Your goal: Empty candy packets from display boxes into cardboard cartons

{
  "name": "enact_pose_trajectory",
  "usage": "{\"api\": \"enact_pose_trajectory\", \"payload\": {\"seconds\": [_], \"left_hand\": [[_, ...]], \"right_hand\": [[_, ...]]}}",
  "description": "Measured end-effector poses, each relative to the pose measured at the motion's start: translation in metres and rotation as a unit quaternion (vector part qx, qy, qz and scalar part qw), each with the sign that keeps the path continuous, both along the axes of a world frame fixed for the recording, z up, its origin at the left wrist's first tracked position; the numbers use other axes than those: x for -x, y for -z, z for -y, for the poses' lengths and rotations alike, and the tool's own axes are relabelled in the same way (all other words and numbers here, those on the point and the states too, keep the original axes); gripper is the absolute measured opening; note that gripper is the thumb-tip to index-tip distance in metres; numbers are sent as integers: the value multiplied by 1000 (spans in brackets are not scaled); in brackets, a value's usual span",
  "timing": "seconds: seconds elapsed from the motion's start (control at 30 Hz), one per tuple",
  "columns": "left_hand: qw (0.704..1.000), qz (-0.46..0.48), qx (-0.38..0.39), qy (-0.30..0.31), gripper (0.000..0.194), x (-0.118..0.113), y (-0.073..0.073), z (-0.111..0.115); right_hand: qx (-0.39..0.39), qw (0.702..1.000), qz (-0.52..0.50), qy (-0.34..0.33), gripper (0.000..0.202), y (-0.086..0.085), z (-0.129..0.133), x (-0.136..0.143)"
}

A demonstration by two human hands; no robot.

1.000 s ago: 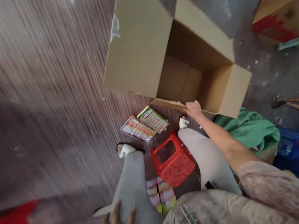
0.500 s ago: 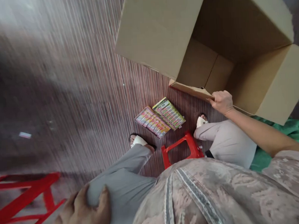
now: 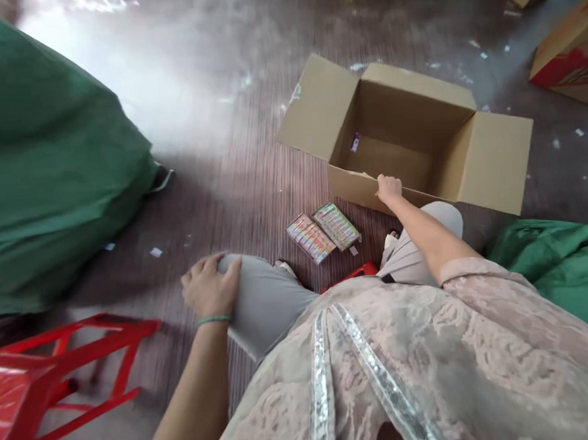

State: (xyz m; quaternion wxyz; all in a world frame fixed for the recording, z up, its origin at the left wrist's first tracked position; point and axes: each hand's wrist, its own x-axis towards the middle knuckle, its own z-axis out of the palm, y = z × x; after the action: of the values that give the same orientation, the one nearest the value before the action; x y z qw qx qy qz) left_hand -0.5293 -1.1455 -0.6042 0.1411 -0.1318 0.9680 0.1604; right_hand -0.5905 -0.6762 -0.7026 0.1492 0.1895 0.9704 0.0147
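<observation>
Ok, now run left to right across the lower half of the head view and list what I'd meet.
Red stool → left hand → pink pack → green pack → right hand, its grip on the near edge of the open box → green cloth.

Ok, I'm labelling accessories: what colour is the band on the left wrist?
The wristband is teal green, clearest in the head view.
</observation>
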Motion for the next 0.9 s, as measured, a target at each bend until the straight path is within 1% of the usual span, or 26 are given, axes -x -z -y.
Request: {"api": "enact_pose_trajectory", "payload": {"seconds": [0.1, 0.17, 0.23, 0.27, 0.33, 0.4, 0.43, 0.47, 0.53, 0.57, 0.63, 0.7, 0.8, 0.9], "left_hand": [[997, -75, -9, -14, 53, -14, 0, -5], [993, -115, -9, -22, 51, -21, 2, -4], [990, -142, -7, -16, 52, -25, 8, 1], [989, -150, -5, -13, 52, -25, 12, 4], [988, -155, -2, -3, 51, -22, 22, 8], [989, -149, 1, 8, 53, -14, 34, 9], [990, -142, 2, 14, 54, -9, 41, 8], [991, -135, 3, 22, 55, -2, 48, 7], [992, -121, 1, 42, 54, 11, 63, 5], [992, -118, 0, 49, 54, 17, 70, 5], [991, -124, 3, 55, 54, 25, 82, 6], [988, -145, 11, 55, 55, 28, 89, 10], [982, -175, 16, 67, 54, 23, 91, 18], [979, -188, 23, 76, 48, 17, 87, 24]], "right_hand": [[10, 999, -31, 11, 60, 2, 10, -22], [12, 999, -46, 11, 75, 1, 16, -34], [9, 998, -64, -12, 88, -2, 25, -41], [9, 996, -74, -40, 90, -3, 31, -44], [33, 987, -88, -133, 83, -3, 49, -47], [104, 968, -56, -221, 71, 4, 73, -49], [145, 959, -22, -243, 64, 10, 86, -49], [179, 953, 17, -246, 57, 19, 100, -49], [210, 952, 84, -208, 48, 42, 125, -47], [207, 956, 106, -178, 49, 55, 136, -45], [186, 966, 137, -113, 61, 85, 152, -40], [161, 971, 173, -46, 73, 114, 162, -34], [135, 964, 227, 25, 82, 150, 169, -24], [144, 957, 233, 94, 80, 175, 173, -16]]}}
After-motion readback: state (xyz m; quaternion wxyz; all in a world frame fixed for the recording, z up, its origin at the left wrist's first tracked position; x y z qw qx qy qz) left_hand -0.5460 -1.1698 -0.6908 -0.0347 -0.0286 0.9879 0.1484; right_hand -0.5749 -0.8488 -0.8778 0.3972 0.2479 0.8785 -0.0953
